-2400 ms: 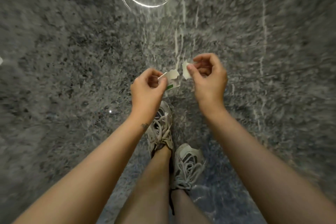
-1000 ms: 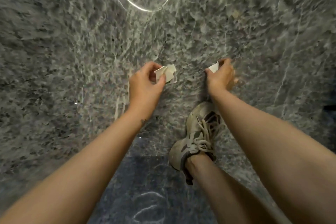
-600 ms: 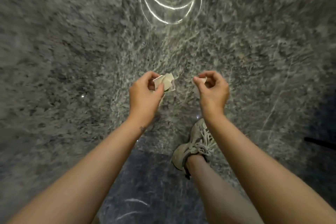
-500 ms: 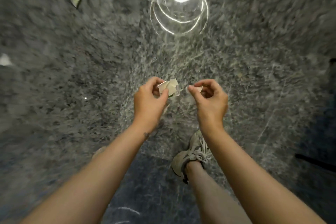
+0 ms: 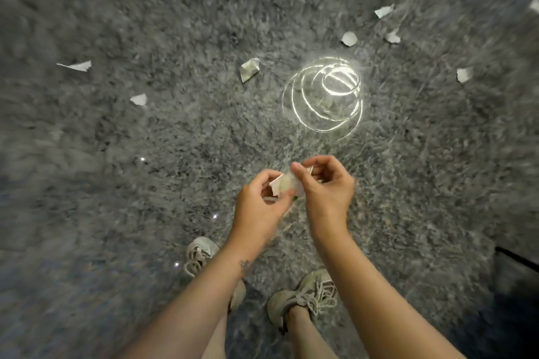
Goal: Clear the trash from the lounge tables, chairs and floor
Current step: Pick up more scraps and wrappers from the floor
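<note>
Head view: left hand (image 5: 258, 207) and right hand (image 5: 326, 195) pinch paper scraps (image 5: 284, 185) mid-frame; torn pieces (image 5: 249, 70) litter upper-frame floor (image 5: 175, 140).

Polished grey speckled stone floor (image 5: 145, 213) with bright ring-shaped light reflection (image 5: 323, 99)

Looking like an indoor lounge or lobby: polished grey speckled stone floor (image 5: 145, 213) is filling the frame. A ring-shaped light reflection (image 5: 323, 96) is glaring right of centre; torn paper scraps (image 5: 249, 69) are lying across the upper half.
</note>
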`<act>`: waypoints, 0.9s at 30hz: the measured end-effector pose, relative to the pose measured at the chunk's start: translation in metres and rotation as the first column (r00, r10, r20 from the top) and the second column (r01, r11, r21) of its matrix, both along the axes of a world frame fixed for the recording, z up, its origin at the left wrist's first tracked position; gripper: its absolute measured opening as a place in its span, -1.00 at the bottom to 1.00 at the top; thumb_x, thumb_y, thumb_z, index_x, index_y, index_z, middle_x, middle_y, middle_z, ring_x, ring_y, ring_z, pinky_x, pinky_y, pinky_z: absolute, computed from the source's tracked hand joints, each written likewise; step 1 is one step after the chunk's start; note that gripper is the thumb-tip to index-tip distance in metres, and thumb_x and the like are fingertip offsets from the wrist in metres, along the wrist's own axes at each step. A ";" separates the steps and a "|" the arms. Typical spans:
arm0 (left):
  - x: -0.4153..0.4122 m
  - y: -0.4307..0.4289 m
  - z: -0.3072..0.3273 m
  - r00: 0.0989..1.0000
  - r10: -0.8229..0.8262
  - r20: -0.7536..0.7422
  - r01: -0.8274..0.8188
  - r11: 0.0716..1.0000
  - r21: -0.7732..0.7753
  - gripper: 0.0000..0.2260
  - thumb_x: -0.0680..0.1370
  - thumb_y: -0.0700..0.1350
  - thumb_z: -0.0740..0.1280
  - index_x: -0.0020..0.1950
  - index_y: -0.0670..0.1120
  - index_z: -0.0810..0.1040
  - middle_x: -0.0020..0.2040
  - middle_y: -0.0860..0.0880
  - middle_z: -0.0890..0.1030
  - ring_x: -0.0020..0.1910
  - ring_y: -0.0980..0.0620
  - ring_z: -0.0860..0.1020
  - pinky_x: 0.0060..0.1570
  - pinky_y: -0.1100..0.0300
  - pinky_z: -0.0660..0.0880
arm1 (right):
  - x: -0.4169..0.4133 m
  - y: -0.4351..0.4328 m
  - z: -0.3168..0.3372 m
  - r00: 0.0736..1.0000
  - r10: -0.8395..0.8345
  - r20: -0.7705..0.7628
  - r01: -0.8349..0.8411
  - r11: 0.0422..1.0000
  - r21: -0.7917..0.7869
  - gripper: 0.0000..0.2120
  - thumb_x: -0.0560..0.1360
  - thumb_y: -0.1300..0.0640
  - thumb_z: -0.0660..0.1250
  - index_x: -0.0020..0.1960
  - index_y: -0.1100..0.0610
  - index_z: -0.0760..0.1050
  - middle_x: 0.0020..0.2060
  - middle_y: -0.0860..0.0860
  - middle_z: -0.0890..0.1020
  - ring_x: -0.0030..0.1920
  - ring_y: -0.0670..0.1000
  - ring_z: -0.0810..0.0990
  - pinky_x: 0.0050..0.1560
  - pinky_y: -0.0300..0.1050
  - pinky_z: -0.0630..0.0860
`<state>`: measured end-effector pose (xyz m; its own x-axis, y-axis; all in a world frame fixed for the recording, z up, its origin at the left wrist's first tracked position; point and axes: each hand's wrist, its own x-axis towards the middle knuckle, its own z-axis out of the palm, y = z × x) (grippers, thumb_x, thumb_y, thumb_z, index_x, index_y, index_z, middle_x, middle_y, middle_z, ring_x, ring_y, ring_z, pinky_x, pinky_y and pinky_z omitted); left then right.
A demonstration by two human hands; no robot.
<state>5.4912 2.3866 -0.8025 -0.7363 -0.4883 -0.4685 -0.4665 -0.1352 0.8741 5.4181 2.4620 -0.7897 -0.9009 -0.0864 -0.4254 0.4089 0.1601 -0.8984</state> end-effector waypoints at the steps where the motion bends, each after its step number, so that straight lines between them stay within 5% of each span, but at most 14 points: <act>1: 0.005 -0.011 0.003 1.000 0.009 -0.002 -0.009 1.000 0.020 -0.82 0.44 -0.17 0.44 -0.20 0.12 0.54 -0.28 0.10 0.62 -0.28 0.17 0.58 -0.30 0.29 0.50 | 0.006 -0.013 0.003 0.999 0.037 0.008 -0.037 0.999 -0.004 -0.78 0.30 0.35 0.49 -0.30 0.12 0.49 -0.48 -0.15 0.48 -0.43 -0.20 0.40 -0.37 -0.32 0.40; 5: 0.032 -0.072 0.015 0.997 0.069 0.024 -0.070 0.997 0.026 -0.84 0.46 -0.18 0.43 -0.22 0.07 0.55 -0.29 0.04 0.64 -0.27 0.13 0.59 -0.27 0.17 0.52 | 0.035 -0.078 0.015 0.978 0.209 -0.010 -0.207 0.974 0.095 -0.75 0.31 0.28 0.50 -0.31 0.02 0.48 -0.48 -0.18 0.47 -0.41 -0.19 0.39 -0.33 -0.23 0.38; 9: 0.067 -0.152 0.035 0.991 0.106 0.084 -0.103 0.994 -0.045 -0.92 0.46 -0.15 0.43 -0.19 -0.02 0.55 -0.27 -0.03 0.63 -0.27 0.05 0.57 -0.24 0.02 0.52 | 0.066 -0.157 0.034 0.920 0.386 -0.073 -0.364 0.908 0.208 -0.76 0.34 0.16 0.49 -0.25 -0.09 0.45 -0.27 -0.11 0.50 -0.17 -0.01 0.45 -0.11 -0.09 0.43; 16: 0.117 -0.297 0.069 0.959 0.262 0.111 -0.218 0.928 -0.302 -0.83 0.45 -0.24 0.42 -0.22 -0.01 0.50 -0.27 -0.02 0.59 -0.27 -0.02 0.55 -0.24 0.02 0.49 | 0.082 -0.279 0.052 0.706 0.675 -0.214 -0.558 0.717 0.417 -0.63 0.49 0.01 0.34 0.25 0.06 0.40 0.17 -0.02 0.49 0.20 0.01 0.43 0.26 0.06 0.29; 19: 0.134 -0.344 0.069 0.938 0.327 0.115 -0.260 0.883 -0.390 -0.88 0.45 -0.24 0.41 -0.16 -0.04 0.53 -0.24 -0.05 0.61 -0.23 -0.10 0.58 -0.24 0.02 0.50 | 0.074 -0.312 0.042 0.617 0.766 -0.182 -0.603 0.608 0.515 -0.55 0.48 -0.01 0.34 0.32 0.08 0.34 0.25 0.02 0.45 0.26 0.05 0.39 0.29 0.10 0.27; 27: 0.147 -0.465 0.051 0.891 0.433 0.138 -0.332 0.828 -0.452 -0.90 0.45 -0.24 0.40 -0.07 -0.09 0.59 -0.24 0.03 0.58 -0.30 0.10 0.49 -0.31 0.27 0.38 | 0.049 -0.401 -0.007 0.461 0.884 -0.080 -0.656 0.400 0.640 -0.52 0.45 0.02 0.37 0.32 0.06 0.32 0.24 0.01 0.45 0.24 0.06 0.41 0.24 0.01 0.23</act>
<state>5.6380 1.9218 -0.7513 -0.3486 -0.8900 -0.2940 -0.6415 -0.0022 0.7671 5.4671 2.0609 -0.7962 -0.6124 -0.7280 -0.3080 -0.4537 0.6428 -0.6172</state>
